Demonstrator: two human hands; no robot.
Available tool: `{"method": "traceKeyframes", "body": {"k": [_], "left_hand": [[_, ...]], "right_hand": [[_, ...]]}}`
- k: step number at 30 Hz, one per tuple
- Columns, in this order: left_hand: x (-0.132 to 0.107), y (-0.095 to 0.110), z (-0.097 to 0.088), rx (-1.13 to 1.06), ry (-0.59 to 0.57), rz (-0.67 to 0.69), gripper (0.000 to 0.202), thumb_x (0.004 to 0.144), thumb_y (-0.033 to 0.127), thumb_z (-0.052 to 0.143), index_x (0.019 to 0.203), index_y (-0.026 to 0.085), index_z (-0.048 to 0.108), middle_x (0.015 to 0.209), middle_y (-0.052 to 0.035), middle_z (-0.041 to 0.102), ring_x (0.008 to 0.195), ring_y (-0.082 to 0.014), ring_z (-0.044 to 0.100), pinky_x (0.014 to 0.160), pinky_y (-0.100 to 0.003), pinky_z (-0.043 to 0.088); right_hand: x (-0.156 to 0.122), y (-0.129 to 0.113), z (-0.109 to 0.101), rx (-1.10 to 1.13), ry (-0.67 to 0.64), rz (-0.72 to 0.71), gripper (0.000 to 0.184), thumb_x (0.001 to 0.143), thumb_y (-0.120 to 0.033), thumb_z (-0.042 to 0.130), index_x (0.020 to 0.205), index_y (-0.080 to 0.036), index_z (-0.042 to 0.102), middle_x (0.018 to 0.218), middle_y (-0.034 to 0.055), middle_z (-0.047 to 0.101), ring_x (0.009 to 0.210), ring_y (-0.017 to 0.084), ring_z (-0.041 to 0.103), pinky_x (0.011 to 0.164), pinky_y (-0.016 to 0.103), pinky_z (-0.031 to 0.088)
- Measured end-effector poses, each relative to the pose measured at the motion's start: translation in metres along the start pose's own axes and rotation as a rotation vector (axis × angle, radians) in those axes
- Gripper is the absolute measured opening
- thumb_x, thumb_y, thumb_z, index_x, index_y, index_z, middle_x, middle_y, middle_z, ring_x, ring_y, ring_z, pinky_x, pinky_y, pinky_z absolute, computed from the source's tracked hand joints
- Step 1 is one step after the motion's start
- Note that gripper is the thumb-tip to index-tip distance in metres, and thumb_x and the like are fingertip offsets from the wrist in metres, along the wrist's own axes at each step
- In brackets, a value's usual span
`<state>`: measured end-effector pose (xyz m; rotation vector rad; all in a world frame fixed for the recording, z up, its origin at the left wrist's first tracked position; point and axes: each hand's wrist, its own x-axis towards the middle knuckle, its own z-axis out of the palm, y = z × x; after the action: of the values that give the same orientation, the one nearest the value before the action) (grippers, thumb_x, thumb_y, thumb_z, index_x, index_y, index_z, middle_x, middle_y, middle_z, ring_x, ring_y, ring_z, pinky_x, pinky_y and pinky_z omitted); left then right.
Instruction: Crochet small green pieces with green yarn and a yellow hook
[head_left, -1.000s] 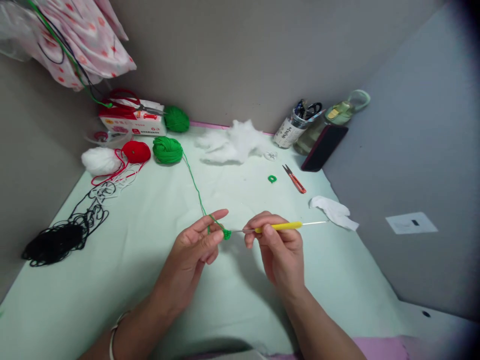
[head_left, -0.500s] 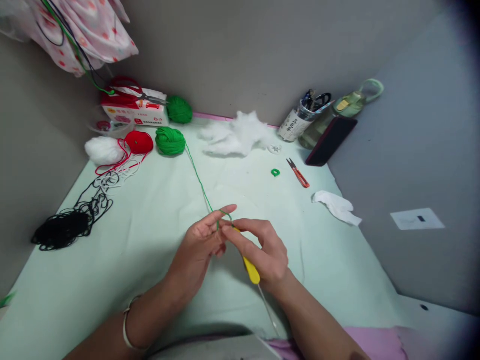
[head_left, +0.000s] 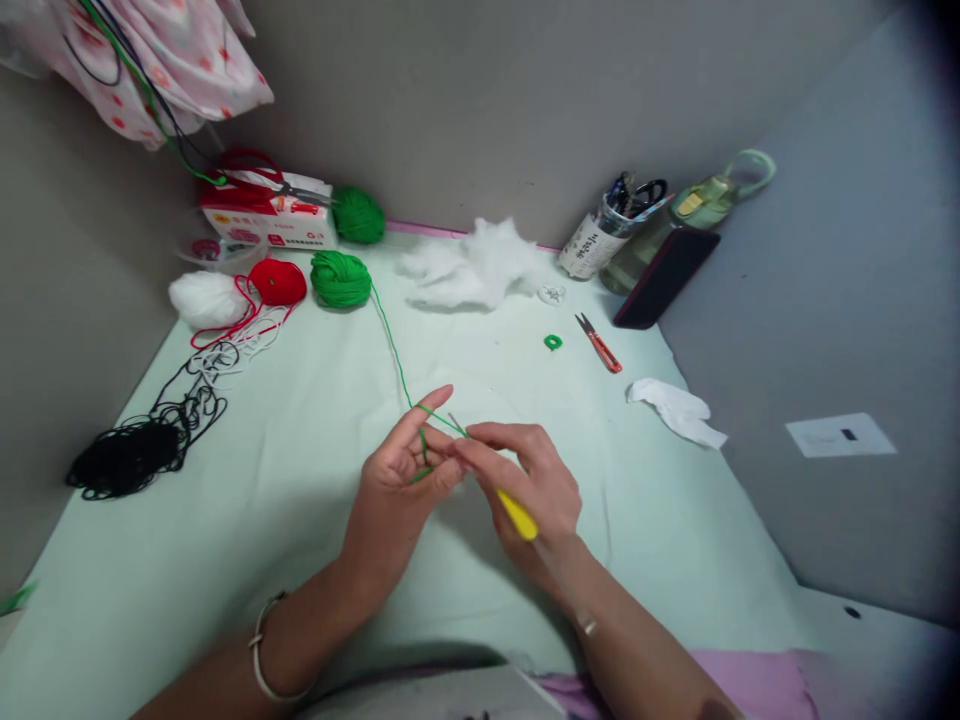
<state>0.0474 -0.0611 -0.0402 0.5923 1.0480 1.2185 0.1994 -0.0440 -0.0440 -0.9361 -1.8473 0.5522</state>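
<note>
My left hand (head_left: 397, 480) holds a strand of green yarn (head_left: 394, 355) over its raised forefinger and pinches a small green crochet piece, mostly hidden by fingers. The strand runs back to a green yarn ball (head_left: 341, 279). My right hand (head_left: 536, 485) grips a yellow-handled crochet hook (head_left: 516, 513); its thin metal tip pokes up between the two hands at the yarn. Both hands meet over the pale green table cover (head_left: 300, 560).
Behind lie a red yarn ball (head_left: 277, 282), a white yarn ball (head_left: 202, 299), a second green ball (head_left: 358, 215), tangled black yarn (head_left: 127, 455), white stuffing (head_left: 480, 265), a small green ring (head_left: 553, 342), orange snips (head_left: 598, 344), a white cloth (head_left: 679, 410), a phone (head_left: 666, 279), a tool jar (head_left: 604, 235).
My right hand swung the hook from pointing right to handle toward me, closing on my left hand; now the hook tip sticks up through the yarn at my left fingers.
</note>
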Motion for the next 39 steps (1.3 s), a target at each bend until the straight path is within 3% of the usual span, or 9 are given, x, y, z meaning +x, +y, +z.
{"method": "traceKeyframes", "body": {"k": [3, 7, 12, 18, 32, 39], "left_hand": [[-0.001, 0.000, 0.000, -0.059, -0.076, -0.064, 0.064, 0.080, 0.029, 0.080, 0.140, 0.027, 0.058, 0.080, 0.0038, 0.063, 0.075, -0.0103, 0.056, 0.073, -0.022, 0.046], [0.001, 0.004, -0.003, -0.076, -0.131, -0.130, 0.054, 0.080, 0.027, 0.081, 0.132, 0.026, 0.065, 0.076, 0.0058, 0.060, 0.071, -0.0078, 0.057, 0.074, -0.021, 0.044], [0.005, 0.006, -0.007, -0.127, -0.226, -0.166, 0.052, 0.080, 0.024, 0.081, 0.129, 0.025, 0.066, 0.086, 0.0032, 0.065, 0.079, -0.0105, 0.063, 0.083, -0.026, 0.047], [0.005, 0.008, -0.008, -0.168, -0.256, -0.165, 0.048, 0.082, 0.023, 0.076, 0.128, 0.021, 0.067, 0.090, -0.0001, 0.069, 0.084, -0.0130, 0.063, 0.082, -0.028, 0.047], [0.007, 0.007, -0.012, -0.171, -0.249, -0.172, 0.041, 0.083, 0.022, 0.075, 0.123, 0.023, 0.069, 0.084, 0.0031, 0.065, 0.079, -0.0117, 0.063, 0.085, -0.030, 0.046], [0.007, 0.006, -0.013, -0.101, -0.209, -0.141, 0.041, 0.082, 0.024, 0.076, 0.123, 0.026, 0.071, 0.085, 0.0028, 0.063, 0.082, -0.0127, 0.063, 0.085, -0.029, 0.045]], "right_hand": [[-0.002, -0.003, 0.000, -0.034, 0.041, -0.096, 0.044, 0.093, -0.005, 0.060, 0.125, -0.032, 0.071, 0.112, 0.0084, 0.074, 0.097, 0.022, 0.068, 0.079, 0.037, 0.057], [0.004, -0.002, -0.002, 0.268, 0.095, 0.143, 0.033, 0.093, -0.008, 0.063, 0.110, -0.031, 0.077, 0.101, 0.0052, 0.075, 0.091, 0.020, 0.068, 0.072, 0.033, 0.057], [0.009, 0.006, -0.003, 0.605, 0.094, 0.341, 0.015, 0.094, -0.021, 0.067, 0.098, -0.028, 0.080, 0.093, 0.0039, 0.074, 0.084, 0.017, 0.067, 0.071, 0.031, 0.055], [0.011, 0.006, -0.006, 0.800, 0.053, 0.537, 0.017, 0.098, -0.032, 0.062, 0.094, -0.023, 0.077, 0.086, 0.0034, 0.075, 0.068, 0.012, 0.065, 0.067, 0.026, 0.055], [0.013, 0.005, -0.008, 0.741, 0.032, 0.533, 0.022, 0.101, -0.032, 0.055, 0.092, -0.020, 0.071, 0.084, 0.0036, 0.075, 0.065, 0.013, 0.064, 0.066, 0.029, 0.055], [0.010, 0.003, -0.009, 0.617, 0.038, 0.399, 0.021, 0.103, -0.026, 0.052, 0.096, -0.021, 0.071, 0.090, 0.0040, 0.075, 0.072, 0.014, 0.068, 0.068, 0.030, 0.057]]}}
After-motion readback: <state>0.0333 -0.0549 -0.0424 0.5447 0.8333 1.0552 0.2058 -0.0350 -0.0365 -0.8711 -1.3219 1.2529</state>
